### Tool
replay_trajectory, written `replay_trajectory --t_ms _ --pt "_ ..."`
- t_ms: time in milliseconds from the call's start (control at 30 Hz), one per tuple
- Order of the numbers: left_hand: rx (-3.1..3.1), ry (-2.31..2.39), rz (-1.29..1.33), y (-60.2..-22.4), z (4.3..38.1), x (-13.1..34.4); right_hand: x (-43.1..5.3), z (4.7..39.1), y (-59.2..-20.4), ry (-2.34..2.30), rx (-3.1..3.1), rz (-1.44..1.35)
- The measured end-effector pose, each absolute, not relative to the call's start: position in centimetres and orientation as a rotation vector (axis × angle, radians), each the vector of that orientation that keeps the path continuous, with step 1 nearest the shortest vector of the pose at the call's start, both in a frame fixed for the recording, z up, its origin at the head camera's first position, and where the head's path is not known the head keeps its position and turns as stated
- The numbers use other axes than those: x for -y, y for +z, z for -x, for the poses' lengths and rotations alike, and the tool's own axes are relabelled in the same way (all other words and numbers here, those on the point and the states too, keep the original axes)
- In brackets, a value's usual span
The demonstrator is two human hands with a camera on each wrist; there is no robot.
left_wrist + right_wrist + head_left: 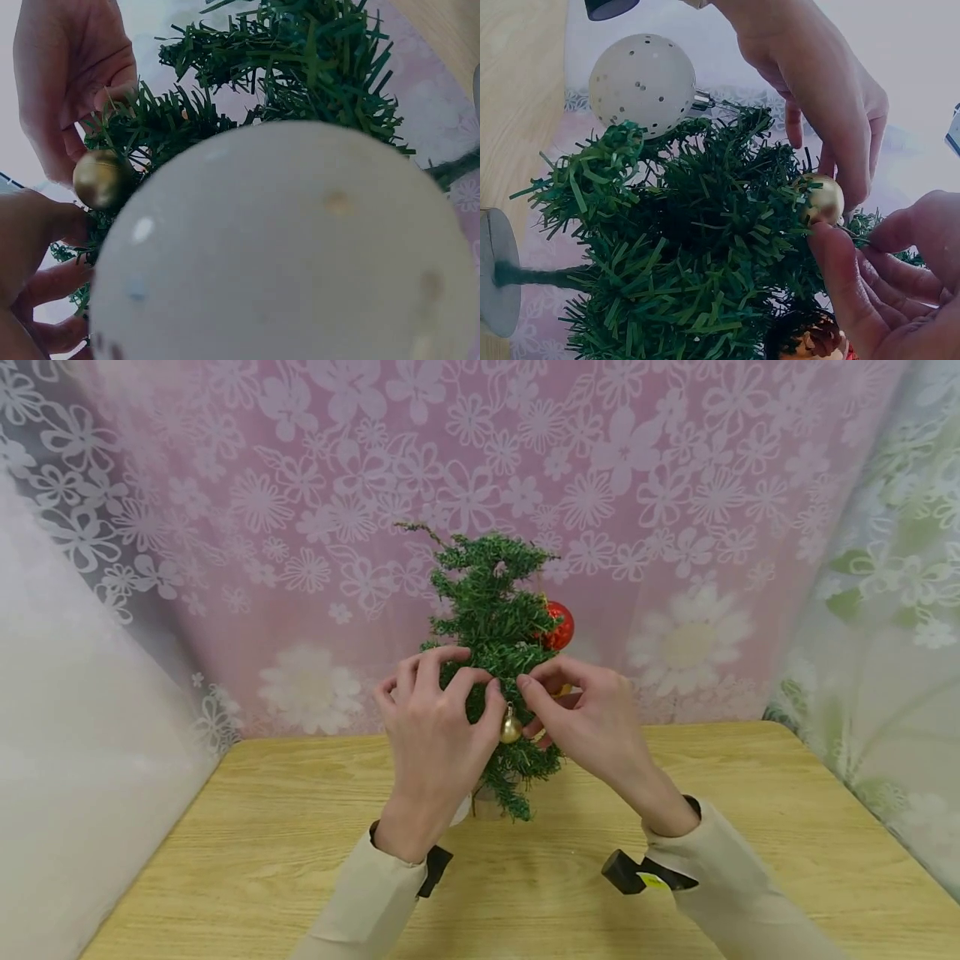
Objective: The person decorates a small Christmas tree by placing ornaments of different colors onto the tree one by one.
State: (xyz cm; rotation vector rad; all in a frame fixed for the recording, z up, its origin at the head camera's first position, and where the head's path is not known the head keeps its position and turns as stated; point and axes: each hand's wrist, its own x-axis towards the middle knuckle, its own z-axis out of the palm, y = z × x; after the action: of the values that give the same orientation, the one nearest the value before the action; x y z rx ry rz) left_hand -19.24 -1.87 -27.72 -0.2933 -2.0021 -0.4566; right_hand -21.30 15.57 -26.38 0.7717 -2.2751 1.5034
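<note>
A small artificial Christmas tree (491, 610) stands upright on the table, with both hands at its front branches. A small gold Christmas ball (511, 727) hangs between the hands against the greenery. My left hand (438, 718) brings thumb and index finger together just above the ball's cap, its other fingers spread over the branches. From the other side, my right hand (596, 714) pinches at the ball's thin hanging loop; in the right wrist view its thumb (836, 259) touches the ball. The loop itself is mostly hidden by fingers and needles.
A red ball (558, 627) hangs on the tree's right side. A large white dotted ball (641, 86) hangs on the left, filling much of the left wrist view. A shiny orange-gold ball (810, 337) shows lower down. Behind the wooden table (300, 835) hangs a floral curtain (465, 460).
</note>
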Motion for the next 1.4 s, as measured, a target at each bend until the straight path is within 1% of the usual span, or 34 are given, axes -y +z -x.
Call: replay_trajectory --t_ms 300,1000,1400 --pt "2.046 -0.509 0.302 -28.1 19.9 2.1 -15.6 21.6 -26.8 1.468 2.339 -0.738" --pt "2.095 -0.751 0.565 -28.0 23.1 4.0 -15.3 21.8 -27.4 1.39 2.35 -0.767" --pt "2.171 -0.921 0.655 -27.9 23.3 4.5 -16.4 21.8 -27.7 1.42 2.392 -0.722"
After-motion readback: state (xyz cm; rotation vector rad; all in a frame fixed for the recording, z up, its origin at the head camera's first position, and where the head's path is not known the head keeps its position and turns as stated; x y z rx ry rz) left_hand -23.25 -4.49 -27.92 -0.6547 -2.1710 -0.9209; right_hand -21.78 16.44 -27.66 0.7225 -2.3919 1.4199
